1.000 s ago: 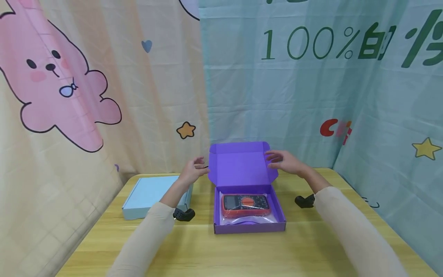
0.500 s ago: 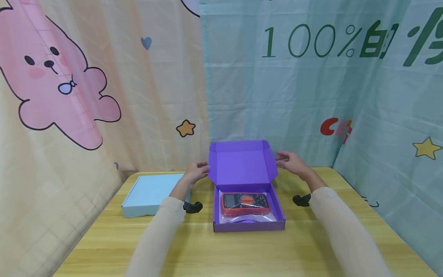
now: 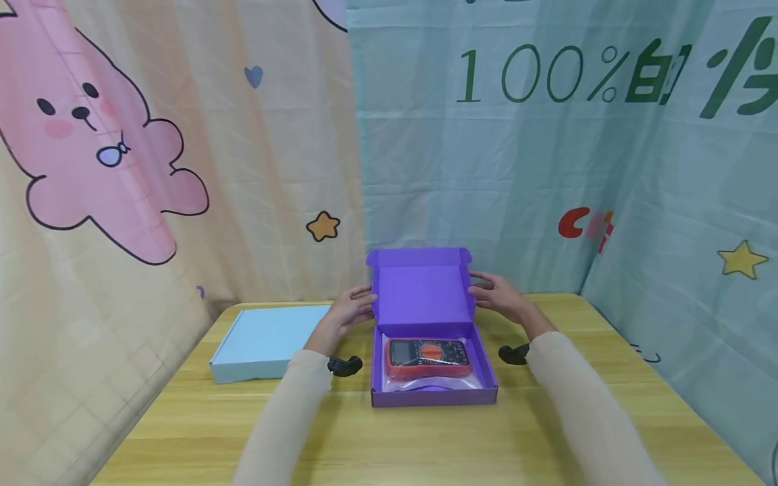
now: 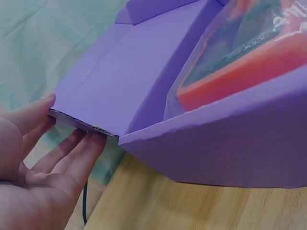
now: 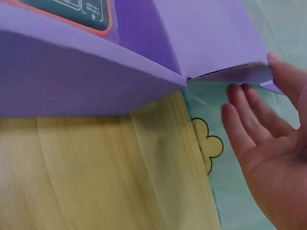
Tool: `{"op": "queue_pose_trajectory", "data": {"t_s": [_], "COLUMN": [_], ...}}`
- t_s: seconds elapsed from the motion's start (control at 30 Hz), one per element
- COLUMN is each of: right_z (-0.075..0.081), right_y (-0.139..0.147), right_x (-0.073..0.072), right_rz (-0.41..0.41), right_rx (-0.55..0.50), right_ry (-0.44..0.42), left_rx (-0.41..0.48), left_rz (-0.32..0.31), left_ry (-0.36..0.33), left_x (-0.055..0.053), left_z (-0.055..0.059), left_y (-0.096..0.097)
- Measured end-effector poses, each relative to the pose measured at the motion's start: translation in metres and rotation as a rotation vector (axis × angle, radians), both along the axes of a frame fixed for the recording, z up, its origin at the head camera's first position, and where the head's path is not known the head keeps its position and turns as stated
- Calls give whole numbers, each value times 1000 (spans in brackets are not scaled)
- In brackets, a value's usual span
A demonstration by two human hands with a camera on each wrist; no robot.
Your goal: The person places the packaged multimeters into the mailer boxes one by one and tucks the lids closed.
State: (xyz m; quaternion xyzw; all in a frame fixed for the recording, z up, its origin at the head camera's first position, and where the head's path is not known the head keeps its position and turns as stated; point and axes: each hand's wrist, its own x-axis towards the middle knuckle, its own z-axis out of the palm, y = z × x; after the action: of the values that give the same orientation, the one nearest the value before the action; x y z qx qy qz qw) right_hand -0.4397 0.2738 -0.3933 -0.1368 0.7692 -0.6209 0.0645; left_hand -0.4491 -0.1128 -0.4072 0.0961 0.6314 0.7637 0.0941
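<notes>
Left hand [image 3: 346, 310] and right hand [image 3: 500, 298] are pinching the raised lid [image 3: 422, 290] at its 9 and 3 o'clock edges.
Neither is sitting nearer; the purple box [image 3: 434, 398] is lying between them toward 6 o'clock, its meter [image 3: 429, 358] stretching 9-to-3. Since half a second ago, the right hand is meeting the lid, whose sides are folding inward.

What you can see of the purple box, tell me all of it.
The purple box looks like corrugated cardboard. It sits on the wooden table, its lid with corner tabs raised open at the back. A plastic-wrapped red multimeter lies inside. The left hand grips the lid's left edge; the right hand touches its right.
</notes>
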Motion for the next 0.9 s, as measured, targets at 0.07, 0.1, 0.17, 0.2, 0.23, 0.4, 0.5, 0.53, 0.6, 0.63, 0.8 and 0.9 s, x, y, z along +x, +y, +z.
{"op": "queue_pose_trajectory", "data": {"t_s": [0.07,0.1,0.17,0.2,0.23,0.4,0.5,0.53,0.6,0.63,0.8,0.9], "right_z": [-4,-5,-7,-8,-8,-4,-2,-2,-1,-1,0,1], "right_y": [-4,-6,-9,-10,-11,-13,-11,-11,-10,-9,-9,-9], "right_x": [-3,-4,-5,-5,-5,-2,0,1,3,4,8,11], "right_rz": [11,21,41,50,56,74,82,88,93,94,92,87], "right_rx": [-40,-53,-74,-84,-95,-113,-121,-122,-132,-138,-132,-129], "right_ry": [-51,-77,-114,-125,-132,-109,-101,-96,-88,-84,-75,-78], "left_rx": [-2,2,8,9,9,31,37,37,27,19,-31,-51], "left_rz": [4,7,12,13,14,20,12,6,-8,-12,-40,-58], "left_ry": [8,7,6,9,15,36,47,49,54,58,69,70], "left_x": [0,1,1,1,2,2,4,4,4,4,5,7], "left_z": [-2,-3,-4,-5,-5,-3,-2,-1,-1,0,0,0], "left_y": [-1,-1,-2,-1,-1,1,0,0,1,1,1,0]}}
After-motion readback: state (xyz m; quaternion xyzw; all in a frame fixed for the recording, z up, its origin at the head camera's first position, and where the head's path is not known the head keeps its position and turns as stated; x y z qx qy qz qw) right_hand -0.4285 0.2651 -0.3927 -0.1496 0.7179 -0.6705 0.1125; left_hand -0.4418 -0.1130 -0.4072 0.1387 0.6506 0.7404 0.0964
